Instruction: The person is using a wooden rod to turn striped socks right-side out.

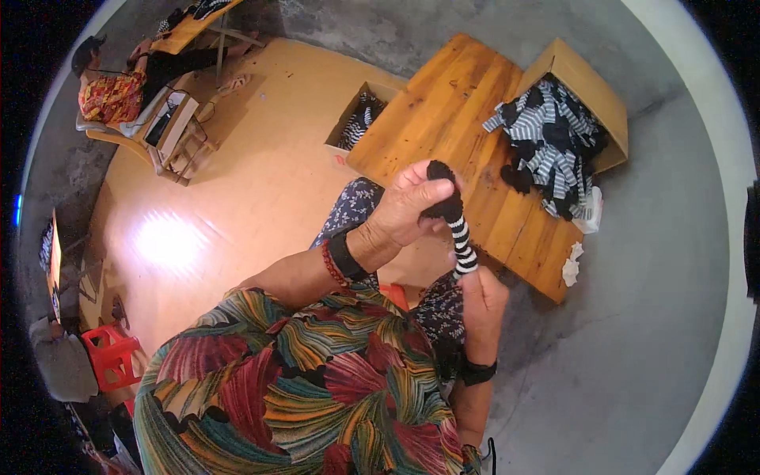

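Observation:
A black-and-white striped knitted piece point(461, 243) with a solid black end is stretched between my two hands, above the near part of the wooden table. Whether it is a sock or a glove I cannot tell. My left hand point(402, 207) pinches the black end, its thumb lying across the top. Lower down and to the right, my right hand point(480, 294) is closed around the striped end, with its fingers mostly hidden. On the table's right side, a tipped cardboard box point(608, 103) spills a heap of similar striped and black knitted pieces point(546, 131).
Beyond the table's point(443, 103) left edge, a smaller open box point(342, 127) on the floor holds more striped pieces. Crumpled white paper point(571, 267) lies at the table's right edge. Another person point(115, 99) sits far left at a second table. A red stool point(111, 356) stands at lower left.

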Demonstrator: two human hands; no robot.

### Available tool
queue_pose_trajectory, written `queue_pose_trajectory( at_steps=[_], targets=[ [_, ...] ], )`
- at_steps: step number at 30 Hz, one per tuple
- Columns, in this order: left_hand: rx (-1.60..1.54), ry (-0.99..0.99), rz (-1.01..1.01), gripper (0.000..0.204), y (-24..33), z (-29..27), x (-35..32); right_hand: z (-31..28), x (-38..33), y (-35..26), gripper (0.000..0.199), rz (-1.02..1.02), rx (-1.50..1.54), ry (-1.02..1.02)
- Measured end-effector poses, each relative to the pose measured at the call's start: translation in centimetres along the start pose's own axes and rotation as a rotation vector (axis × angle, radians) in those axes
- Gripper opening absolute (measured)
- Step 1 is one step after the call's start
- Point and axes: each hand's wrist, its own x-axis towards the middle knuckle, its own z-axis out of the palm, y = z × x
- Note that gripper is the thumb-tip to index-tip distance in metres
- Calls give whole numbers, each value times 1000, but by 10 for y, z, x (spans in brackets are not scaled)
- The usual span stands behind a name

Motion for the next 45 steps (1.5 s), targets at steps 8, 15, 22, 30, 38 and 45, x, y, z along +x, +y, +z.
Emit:
queue_pose_trajectory(
  at_steps=[8,15,22,30,38,45],
  targets=[
    [-98,1,83,19,-1,7,1,29,-23,5,27,272,479,37],
    [-117,-13,-38,30,-3,27,-17,38,-18,-2,31,290,628,-45],
    [20,5,-11,29,-2,5,-5,5,3,-11,27,171,220,-80],
    [-157,178,7,25,-2,7,0,27,-20,5,29,365,568,-96],
    [-158,61,-125,24,-11,23,-15,43,-11,-11,34,392,1106,-176],
    [343,-242,-227,32,25,-3,1,-2,-2,14,22,167,287,-6]
  ],
)
